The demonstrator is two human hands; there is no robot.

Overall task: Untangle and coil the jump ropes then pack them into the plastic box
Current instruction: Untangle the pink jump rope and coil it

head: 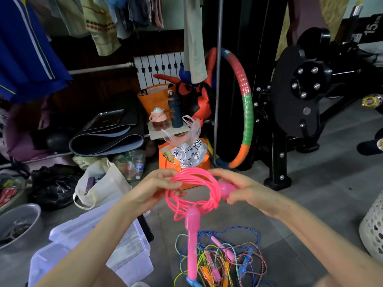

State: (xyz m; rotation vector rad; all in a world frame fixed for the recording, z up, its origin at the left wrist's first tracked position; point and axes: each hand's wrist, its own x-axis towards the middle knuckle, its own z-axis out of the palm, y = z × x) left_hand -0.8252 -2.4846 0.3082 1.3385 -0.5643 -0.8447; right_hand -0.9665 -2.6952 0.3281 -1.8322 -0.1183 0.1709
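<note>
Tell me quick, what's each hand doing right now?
The left hand pinches the coiled pink rope.
The right hand grips that rope's pink handle.

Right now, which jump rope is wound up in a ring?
The pink rope, held by the left hand and right hand; the other ropes lie tangled on the floor.

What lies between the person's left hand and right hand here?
Head view: the coiled pink jump rope spans the gap, left hand pinching one side, right hand gripping the other by a handle. Its second handle hangs below.
</note>
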